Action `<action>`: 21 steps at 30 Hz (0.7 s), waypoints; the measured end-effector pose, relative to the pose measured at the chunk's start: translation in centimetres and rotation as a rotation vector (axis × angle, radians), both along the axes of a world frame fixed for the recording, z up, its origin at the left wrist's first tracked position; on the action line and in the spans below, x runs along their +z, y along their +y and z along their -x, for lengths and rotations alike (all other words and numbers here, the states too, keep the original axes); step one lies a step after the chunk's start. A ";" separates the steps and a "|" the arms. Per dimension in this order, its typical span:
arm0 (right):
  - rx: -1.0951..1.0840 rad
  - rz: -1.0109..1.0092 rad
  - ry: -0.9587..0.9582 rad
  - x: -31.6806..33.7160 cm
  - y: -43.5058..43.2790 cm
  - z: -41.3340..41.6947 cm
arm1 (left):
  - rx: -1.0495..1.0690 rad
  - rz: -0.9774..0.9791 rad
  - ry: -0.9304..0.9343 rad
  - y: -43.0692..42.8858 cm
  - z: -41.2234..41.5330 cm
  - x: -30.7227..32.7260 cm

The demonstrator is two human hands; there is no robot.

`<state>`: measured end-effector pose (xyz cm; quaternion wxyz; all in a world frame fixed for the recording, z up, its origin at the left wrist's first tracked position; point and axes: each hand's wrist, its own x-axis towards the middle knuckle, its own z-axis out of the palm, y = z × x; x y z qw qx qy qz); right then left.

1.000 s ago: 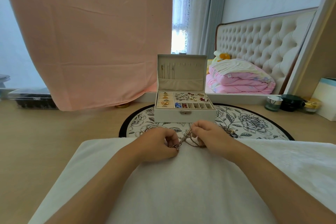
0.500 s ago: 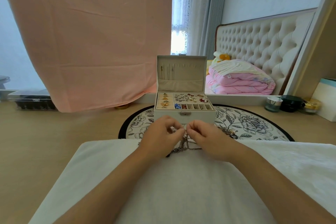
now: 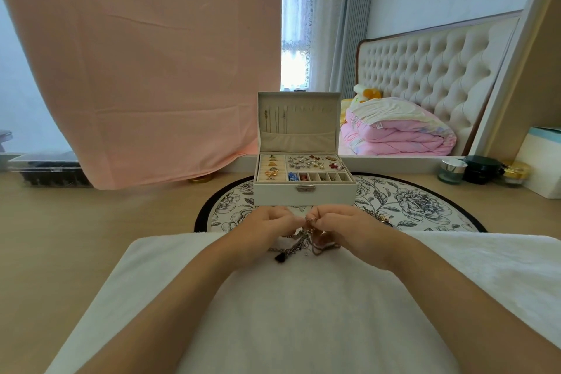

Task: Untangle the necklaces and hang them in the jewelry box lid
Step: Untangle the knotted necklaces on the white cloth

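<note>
Wooden desk [image 3: 76,237], white towel [image 3: 303,313] overlapping floral mat [image 3: 425,206], jewelry box [image 3: 303,196] at 12 o'clock — left hand [image 3: 267,231] and right hand [image 3: 349,228] pinch tangled necklaces [image 3: 300,240]; uncovered wood at 9 o'clock.

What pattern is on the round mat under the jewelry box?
Black-and-white flowers on the mat, head view.

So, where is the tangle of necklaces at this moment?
The tangle of necklaces is at the centre of the head view, held between the left hand and the right hand, over the white towel, in front of the jewelry box.
</note>
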<state>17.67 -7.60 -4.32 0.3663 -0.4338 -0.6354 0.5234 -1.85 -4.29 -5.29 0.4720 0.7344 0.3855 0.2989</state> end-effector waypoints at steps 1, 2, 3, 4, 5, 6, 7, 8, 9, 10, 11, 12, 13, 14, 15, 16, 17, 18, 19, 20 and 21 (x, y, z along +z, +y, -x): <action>0.019 0.010 -0.006 0.1 0.0 0.0 | 0.002 -0.022 0.013 -0.1 0.0 0.3; 0.027 -0.006 -0.064 0.3 0.0 0.1 | 0.018 -0.029 0.006 -0.2 0.1 0.7; 0.035 -0.036 -0.147 0.5 0.0 0.2 | 0.059 -0.003 -0.040 -0.2 0.2 1.0; 0.054 -0.048 -0.187 0.6 0.1 0.2 | 0.096 0.050 -0.142 -0.1 0.5 1.4; 0.073 -0.028 -0.143 0.7 0.2 0.1 | 0.102 0.106 -0.271 -0.1 0.9 1.7; 0.090 0.001 -0.053 0.8 0.3 -0.1 | 0.075 0.155 -0.393 0.0 1.2 1.8; 0.110 0.014 0.047 0.8 0.3 -0.4 | 0.031 0.201 -0.492 -0.1 1.4 1.8; 0.119 0.017 0.142 0.8 0.4 -0.8 | -0.018 0.255 -0.579 -0.1 1.4 1.7; 0.119 0.020 0.222 0.6 0.6 -1.2 | -0.073 0.320 -0.658 -0.2 1.3 1.5; 0.117 0.024 0.284 0.3 0.9 -1.6 | -0.127 0.387 -0.735 -0.2 1.1 1.4; 0.106 0.035 0.327 0.1 1.1 -1.9 | -0.164 0.449 -0.798 -0.2 0.9 1.3; 0.087 0.048 0.369 -0.1 1.4 -2.2 | -0.181 0.485 -0.814 -0.2 0.9 1.4; 0.074 0.059 0.416 -0.3 1.6 -2.6 | -0.168 0.480 -0.763 -0.2 0.9 1.6; 0.062 0.065 0.470 -0.5 1.8 -2.9 | -0.127 0.398 -0.644 -0.1 1.0 1.7; 0.052 0.073 0.521 -0.6 1.9 -3.2 | -0.057 0.238 -0.463 -0.1 1.0 1.7; 0.036 0.085 0.563 -0.6 1.9 -3.3 | 0.020 0.031 -0.254 -0.2 1.0 1.7; 0.021 0.103 0.594 -0.7 1.9 -3.3 | 0.103 -0.167 -0.075 -0.4 0.9 1.6; 0.007 0.120 0.617 -0.7 1.9 -3.3 | 0.170 -0.314 0.031 -0.6 0.7 1.6; -0.001 0.131 0.633 -0.7 1.9 -3.2 | 0.213 -0.388 0.060 -0.9 0.5 1.8; -0.005 0.132 0.636 -0.7 1.8 -2.9 | 0.247 -0.414 0.048 -1.1 0.4 1.9; -0.008 0.121 0.616 -0.7 1.7 -2.7 | 0.277 -0.405 0.020 -1.1 0.3 2.0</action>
